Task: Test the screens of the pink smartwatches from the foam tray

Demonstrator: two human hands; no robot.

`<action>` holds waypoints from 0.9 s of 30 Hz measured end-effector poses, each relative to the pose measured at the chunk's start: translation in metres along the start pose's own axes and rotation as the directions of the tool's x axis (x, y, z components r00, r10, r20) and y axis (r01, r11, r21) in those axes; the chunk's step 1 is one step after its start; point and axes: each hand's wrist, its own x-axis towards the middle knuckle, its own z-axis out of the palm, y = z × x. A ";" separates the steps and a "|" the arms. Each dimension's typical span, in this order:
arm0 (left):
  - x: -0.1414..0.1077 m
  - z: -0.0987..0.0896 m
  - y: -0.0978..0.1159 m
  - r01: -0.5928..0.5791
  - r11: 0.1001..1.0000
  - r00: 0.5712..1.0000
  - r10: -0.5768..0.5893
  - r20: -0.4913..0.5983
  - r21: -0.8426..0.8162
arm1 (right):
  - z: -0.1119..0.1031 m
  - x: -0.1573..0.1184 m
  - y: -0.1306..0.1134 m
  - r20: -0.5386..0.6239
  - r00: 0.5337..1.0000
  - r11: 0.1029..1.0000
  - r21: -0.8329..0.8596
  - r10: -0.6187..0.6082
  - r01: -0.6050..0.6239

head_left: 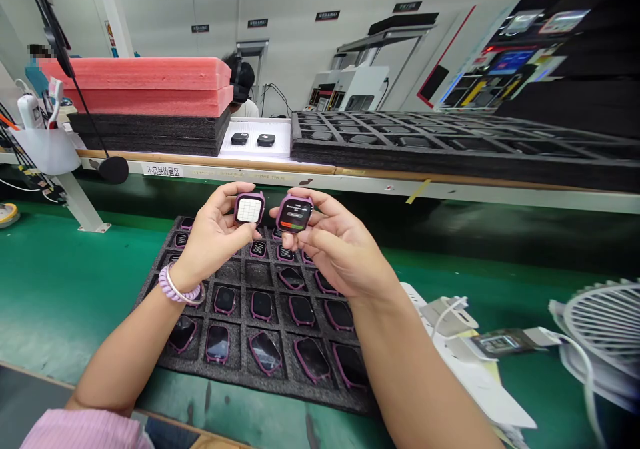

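As the left fingers (223, 202) pinch a purple-framed smartwatch (249, 209) and the right fingers (320, 235) a lit smartwatch (294, 214), both just above the foam tray (235, 385), each seems light and stiff; its glass looks slippery and fragile, so the frame edges suit holding.

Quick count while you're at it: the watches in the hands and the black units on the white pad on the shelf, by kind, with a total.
Purple-framed smartwatch showing a white grid, in the left hand: 1
Purple-framed smartwatch with a lit screen, in the right hand: 1
Black square units on the white pad: 2
Total: 4
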 end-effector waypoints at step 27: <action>0.000 -0.001 0.003 -0.001 0.997 1.000 0.003 -0.027 0.081 | 0.000 -0.002 -0.003 -0.008 1.000 1.000 -0.006 0.007 -0.007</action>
